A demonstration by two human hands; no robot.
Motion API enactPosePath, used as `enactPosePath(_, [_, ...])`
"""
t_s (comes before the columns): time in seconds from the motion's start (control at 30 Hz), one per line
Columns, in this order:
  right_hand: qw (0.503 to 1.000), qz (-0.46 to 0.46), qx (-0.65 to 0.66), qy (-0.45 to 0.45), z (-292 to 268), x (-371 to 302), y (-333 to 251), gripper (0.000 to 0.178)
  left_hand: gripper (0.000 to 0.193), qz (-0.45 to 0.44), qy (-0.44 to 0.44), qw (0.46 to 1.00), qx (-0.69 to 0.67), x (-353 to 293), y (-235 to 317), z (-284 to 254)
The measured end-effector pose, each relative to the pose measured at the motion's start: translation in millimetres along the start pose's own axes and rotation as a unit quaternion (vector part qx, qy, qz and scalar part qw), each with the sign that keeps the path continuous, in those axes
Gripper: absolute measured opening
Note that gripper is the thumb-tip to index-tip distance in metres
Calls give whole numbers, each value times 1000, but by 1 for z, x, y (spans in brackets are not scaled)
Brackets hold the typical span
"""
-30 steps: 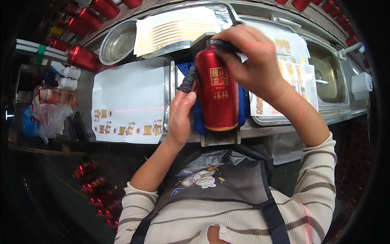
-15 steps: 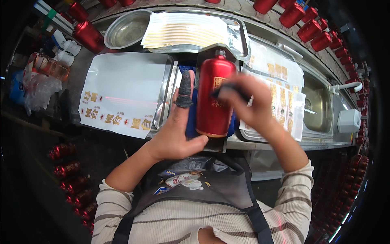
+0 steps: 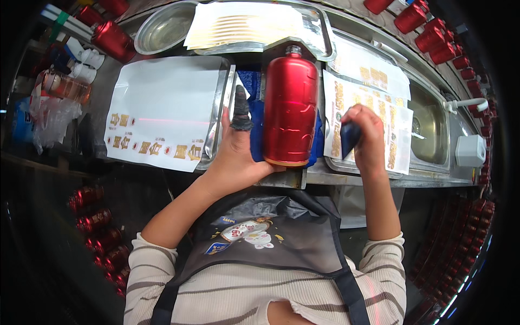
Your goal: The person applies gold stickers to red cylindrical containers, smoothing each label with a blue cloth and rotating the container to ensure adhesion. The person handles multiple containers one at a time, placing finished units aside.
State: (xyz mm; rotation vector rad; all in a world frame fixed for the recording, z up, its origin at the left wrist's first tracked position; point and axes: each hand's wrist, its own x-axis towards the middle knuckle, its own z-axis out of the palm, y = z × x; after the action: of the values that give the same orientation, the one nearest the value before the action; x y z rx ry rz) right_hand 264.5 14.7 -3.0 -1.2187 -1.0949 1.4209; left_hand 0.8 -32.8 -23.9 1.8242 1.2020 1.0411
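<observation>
A red metallic bottle (image 3: 291,111) lies on a blue cloth (image 3: 249,84) in a holder, its neck pointing away from me. Raised lines run along the side that faces up. My left hand (image 3: 234,154) is at the bottle's lower left, fingers stretched out, the thumb touching near its base. A dark ribbed cover wraps one of its fingers. To the right of the bottle, my right hand (image 3: 369,135) is closed around a flat dark blue piece (image 3: 350,138), held apart from the bottle over a sheet of gold stickers (image 3: 400,132).
On the left, a white sheet (image 3: 168,92) with gold characters lies on a metal tray (image 3: 221,103). Behind stand a metal bowl (image 3: 165,30) and a tray with gold-striped sheets (image 3: 246,24). A sink (image 3: 428,127) lies right. More red bottles (image 3: 112,42) surround the bench.
The bottle has turned, so its gold label no longer faces up. My right hand has moved off it to the right with the dark blue piece. My left hand stays beside the bottle.
</observation>
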Motion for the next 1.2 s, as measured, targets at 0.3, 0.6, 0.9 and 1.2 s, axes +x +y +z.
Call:
enactPosePath(0.3, [986,-50,-153,-30,58,-30,19,35,132,134,17,984,114,3,-11,13])
enactPosePath(0.6, [997,35,-52,-51,36,-27,20,26,105,42,67,996,40,-10,-17,-54])
enactPosePath(0.9, [996,6,-88,-3,40,-27,15,24,67,-217,138,757,600,-46,-95,-258])
enactPosePath(1.2, [996,19,-84,13,48,-30,13,23,115,-304,18,770,560,-17,-149,-294])
